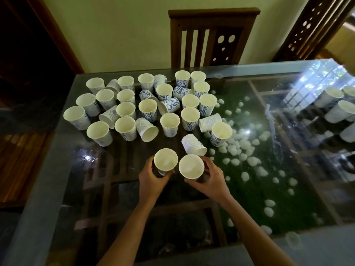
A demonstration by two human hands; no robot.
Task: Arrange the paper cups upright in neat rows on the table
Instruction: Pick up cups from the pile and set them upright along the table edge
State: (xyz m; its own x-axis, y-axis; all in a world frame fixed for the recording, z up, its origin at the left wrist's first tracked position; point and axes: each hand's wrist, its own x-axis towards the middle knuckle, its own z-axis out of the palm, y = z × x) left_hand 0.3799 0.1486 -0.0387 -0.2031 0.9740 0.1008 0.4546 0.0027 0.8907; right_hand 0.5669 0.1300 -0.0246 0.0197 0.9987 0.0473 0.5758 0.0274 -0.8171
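Observation:
Many white paper cups with blue wavy print crowd the far left half of the glass table (pixel 57 169). Most stand upright; several lie on their sides, among them a tipped cup (pixel 194 144) just beyond my hands and another tipped cup (pixel 209 122) to its right. My left hand (pixel 151 179) grips an upright cup (pixel 165 160) from the left side. Beside it, my right hand (pixel 211 179) wraps an upright cup (pixel 191 167) from the right. The two held cups stand side by side, nearly touching, nearer to me than the cluster.
White pebbles on green show under the glass at the right (pixel 249 162). A dark wooden chair (pixel 213 37) stands behind the table's far edge. A carved wooden screen (pixel 311 25) is at the upper right. Cup reflections show on the glass at the far right (pixel 334 108).

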